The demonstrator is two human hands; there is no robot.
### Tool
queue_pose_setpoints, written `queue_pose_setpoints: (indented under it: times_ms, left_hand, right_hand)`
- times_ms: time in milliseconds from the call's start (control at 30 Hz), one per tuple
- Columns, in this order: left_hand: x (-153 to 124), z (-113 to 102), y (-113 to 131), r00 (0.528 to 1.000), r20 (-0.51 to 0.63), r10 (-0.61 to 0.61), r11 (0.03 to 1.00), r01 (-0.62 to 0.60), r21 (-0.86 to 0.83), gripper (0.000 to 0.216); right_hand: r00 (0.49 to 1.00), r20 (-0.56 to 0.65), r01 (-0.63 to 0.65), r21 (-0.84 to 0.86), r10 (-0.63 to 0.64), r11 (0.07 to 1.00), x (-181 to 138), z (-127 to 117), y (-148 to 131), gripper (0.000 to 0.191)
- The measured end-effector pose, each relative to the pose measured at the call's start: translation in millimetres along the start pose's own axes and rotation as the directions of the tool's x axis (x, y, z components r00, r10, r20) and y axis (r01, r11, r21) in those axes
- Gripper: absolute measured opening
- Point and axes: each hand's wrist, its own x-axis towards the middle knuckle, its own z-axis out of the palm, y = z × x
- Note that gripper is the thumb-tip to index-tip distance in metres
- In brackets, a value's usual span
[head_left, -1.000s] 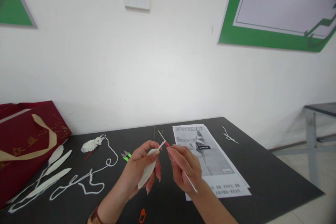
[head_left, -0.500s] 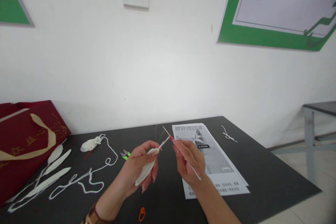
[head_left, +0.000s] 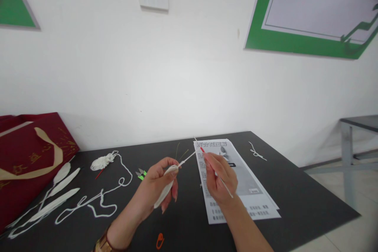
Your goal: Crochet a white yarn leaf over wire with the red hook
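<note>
My left hand (head_left: 155, 183) is closed round a white crocheted petal (head_left: 164, 195), pinching its upper end between thumb and fingers. Two thin wire-like strands (head_left: 177, 151) stick up from that end. In my right hand (head_left: 221, 177) is a crochet hook (head_left: 202, 149) with a red grip, its thin shaft pointing up and to the left. A taut strand of white yarn (head_left: 188, 158) runs from the petal to the hook, and a white end hangs below my right palm. Whether the yarn is looped on the hook is too small to tell.
Printed sheets (head_left: 245, 204) lie under my right hand. Left are white yarn (head_left: 102, 161), green-handled snips (head_left: 141, 173), finished white petals (head_left: 54, 203) and a red bag (head_left: 29, 149). An orange stitch marker (head_left: 160, 240) lies in front; a yarn scrap (head_left: 256, 151) is at right.
My right hand with the crochet hook has moved right, away from the petal, and the yarn strand between them is longer. My left hand has barely shifted.
</note>
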Motion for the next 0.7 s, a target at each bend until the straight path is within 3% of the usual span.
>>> queue_pose_setpoints:
  times_ms: [133, 233, 700]
  left_hand:
    - [0.3, 0.1, 1.1, 0.997, -0.015, 0.079, 0.997, -0.078, 0.019, 0.019]
    - [1.1, -0.3, 3.3, 0.992, -0.088, 0.093, 0.996, -0.093, 0.006, 0.021]
    - [0.6, 2.6, 1.6, 0.947, -0.221, 0.234, 0.972, -0.227, 0.059, 0.023]
  right_hand:
    - [1.0, 0.013, -0.025, 0.128, 0.024, 0.991, 1.9, -4.3, -14.0, 0.045]
    - [0.999, 0.037, -0.008, 0.19, 0.001, 0.982, 1.5, -8.0, -22.8, 0.046]
    - [0.979, 0.131, 0.124, 0.225, -0.156, 0.966, -6.6, -11.1, -34.3, 0.049]
